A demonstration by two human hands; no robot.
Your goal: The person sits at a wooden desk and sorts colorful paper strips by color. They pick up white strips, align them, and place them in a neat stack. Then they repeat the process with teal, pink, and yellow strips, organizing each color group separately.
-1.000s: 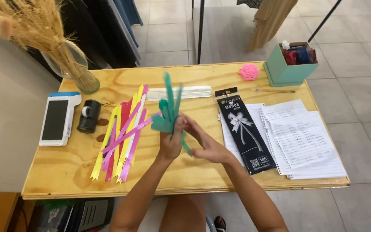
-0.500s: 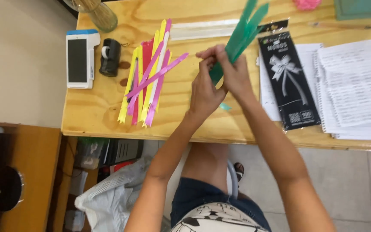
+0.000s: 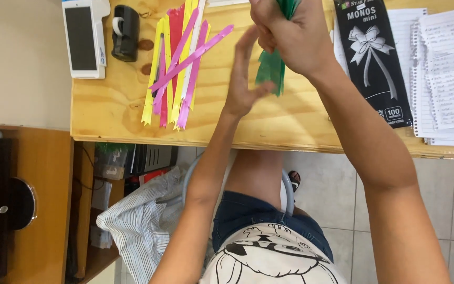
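Ribbon strips [image 3: 179, 63] lie near the table's [image 3: 111, 113] left edge; the card reader [image 3: 84, 38] at its left corner, papers [image 3: 450, 79] right.

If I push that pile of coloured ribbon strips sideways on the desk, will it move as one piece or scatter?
Probably scatter: the ribbon strips lie loose and crossed on the desk, nothing binding them. They look thin and flat, so likely light and floppy when lifted. Their glossy surface suggests they would slide easily over each other and the smooth wood.
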